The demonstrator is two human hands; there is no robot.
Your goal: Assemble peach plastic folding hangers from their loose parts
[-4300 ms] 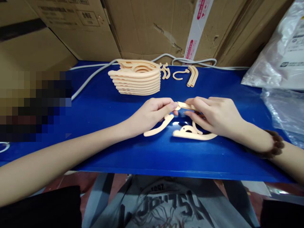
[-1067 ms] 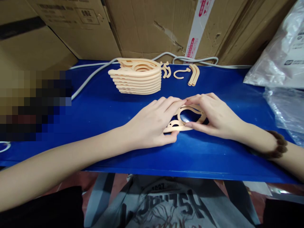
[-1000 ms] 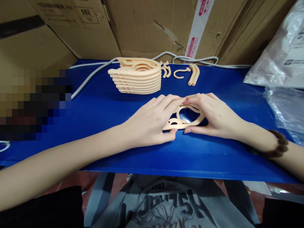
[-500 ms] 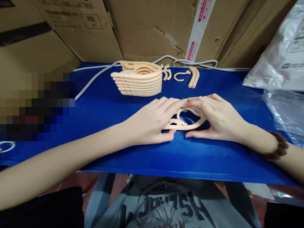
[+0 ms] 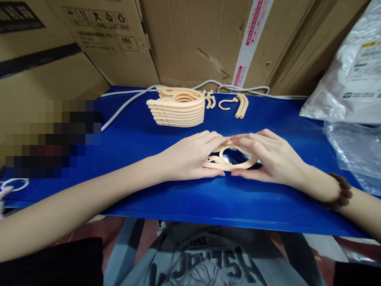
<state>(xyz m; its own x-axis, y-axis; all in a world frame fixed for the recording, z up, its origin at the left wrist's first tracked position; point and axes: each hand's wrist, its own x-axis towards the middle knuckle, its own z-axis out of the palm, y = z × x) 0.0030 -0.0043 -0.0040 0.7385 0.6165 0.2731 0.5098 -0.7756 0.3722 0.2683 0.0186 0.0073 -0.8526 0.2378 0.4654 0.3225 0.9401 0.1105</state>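
Head view: grips pale-peach openwork plastic hanger (image 5: 232,167) in left hand (image 5: 195,155) and right hand (image 5: 269,155), over glossy blue tabletop (image 5: 178,202); faces pale-peach plastic hanger stack (image 5: 178,113), curved peach plastic hook (image 5: 233,100), brown cardboard boxes (image 5: 184,43).

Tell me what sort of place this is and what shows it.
Likely a small workshop or storeroom: a stack of matching peach plastic pieces sits on a blue table, with cardboard boxes behind it and a plastic bag at the right.
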